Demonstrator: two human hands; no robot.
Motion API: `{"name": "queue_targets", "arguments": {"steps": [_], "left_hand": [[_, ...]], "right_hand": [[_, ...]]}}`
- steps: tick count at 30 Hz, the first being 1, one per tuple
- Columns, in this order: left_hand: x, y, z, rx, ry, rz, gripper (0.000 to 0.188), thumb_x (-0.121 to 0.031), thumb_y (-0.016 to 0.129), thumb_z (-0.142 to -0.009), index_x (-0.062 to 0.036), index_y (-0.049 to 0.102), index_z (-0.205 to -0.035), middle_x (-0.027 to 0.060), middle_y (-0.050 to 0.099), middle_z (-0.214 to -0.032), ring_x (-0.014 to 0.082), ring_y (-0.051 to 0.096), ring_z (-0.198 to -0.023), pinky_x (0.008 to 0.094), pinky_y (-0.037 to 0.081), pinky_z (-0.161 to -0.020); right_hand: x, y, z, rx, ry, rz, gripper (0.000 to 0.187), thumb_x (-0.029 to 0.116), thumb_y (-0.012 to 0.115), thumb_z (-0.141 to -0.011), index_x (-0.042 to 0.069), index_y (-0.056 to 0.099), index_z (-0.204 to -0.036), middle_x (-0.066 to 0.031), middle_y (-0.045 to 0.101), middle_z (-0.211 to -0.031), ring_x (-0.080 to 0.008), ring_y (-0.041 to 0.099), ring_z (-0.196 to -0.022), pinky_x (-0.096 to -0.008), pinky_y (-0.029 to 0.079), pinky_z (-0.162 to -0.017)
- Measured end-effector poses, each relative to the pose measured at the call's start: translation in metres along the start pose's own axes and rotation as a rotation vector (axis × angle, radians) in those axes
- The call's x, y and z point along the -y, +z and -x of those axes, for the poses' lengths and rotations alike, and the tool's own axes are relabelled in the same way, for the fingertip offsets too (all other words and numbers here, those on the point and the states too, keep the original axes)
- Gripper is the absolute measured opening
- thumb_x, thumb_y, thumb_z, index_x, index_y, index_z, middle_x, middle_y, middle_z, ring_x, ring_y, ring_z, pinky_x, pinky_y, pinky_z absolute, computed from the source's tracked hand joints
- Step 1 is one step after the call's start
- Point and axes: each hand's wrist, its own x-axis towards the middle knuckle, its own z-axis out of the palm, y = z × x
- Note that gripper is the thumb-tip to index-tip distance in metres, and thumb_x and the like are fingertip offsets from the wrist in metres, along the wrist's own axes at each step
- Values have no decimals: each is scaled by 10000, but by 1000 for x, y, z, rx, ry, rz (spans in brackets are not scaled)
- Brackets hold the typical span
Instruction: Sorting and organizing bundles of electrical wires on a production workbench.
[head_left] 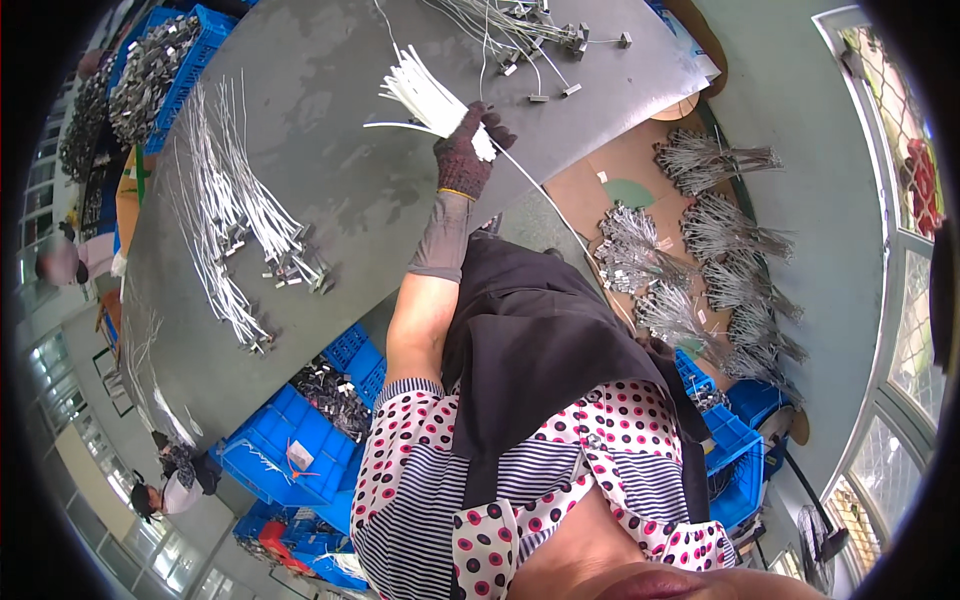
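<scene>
My left hand (pixel 466 152), in a dark knitted glove and grey sleeve, is closed around a bundle of white sleeving tubes (pixel 422 92) above the grey table (pixel 350 190). The tubes fan out toward the far left. From this hand a long white cord (pixel 550 200) runs down past the table edge to my right side. At its lower end a dark shape, apparently my gloved right hand (pixel 657 352), shows beside the black apron; its fingers are hidden. Beyond the left hand lie grey cables with connectors (pixel 540 45).
White-sleeved cable bundles (pixel 225 220) lie on the table's left part. Several cable bundles (pixel 735 230) rest on cardboard at right. Blue crates (pixel 285 440) stand below the table, with another crate (pixel 195 60) of connectors at far left. Two people are in the left background.
</scene>
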Motion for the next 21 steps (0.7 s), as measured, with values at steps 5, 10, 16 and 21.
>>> {"name": "queue_targets", "arguments": {"steps": [5,10,16,21], "left_hand": [[33,-18,13,52,-122,21,212,-163,646,-935,-34,622,-1101,119,661,-901,294,662,-764,529,586,-751],[30,-23,26,-58,-96,264,205,-107,622,-933,-41,595,-1125,94,612,-876,306,638,-799,596,548,-869],[6,-17,31,140,2,402,149,-143,624,-937,-47,592,-1047,57,541,-798,244,549,-761,620,492,-974],[-15,-33,50,-34,115,-53,181,-145,626,-946,-34,620,-1089,67,623,-901,253,629,-884,543,536,-935]], "right_hand": [[20,21,-53,30,-497,385,288,283,728,-834,4,668,-793,-76,638,-670,-165,560,-641,-339,457,-618],[43,38,-78,163,-280,162,368,362,737,-834,-2,690,-814,-111,672,-708,-187,605,-672,-349,477,-661],[12,32,-113,249,-375,92,388,383,708,-869,-2,705,-824,-120,707,-766,-226,625,-681,-373,484,-683],[42,33,-100,269,-168,188,376,369,734,-842,-2,685,-812,-79,656,-694,-179,596,-624,-336,457,-610]]}}
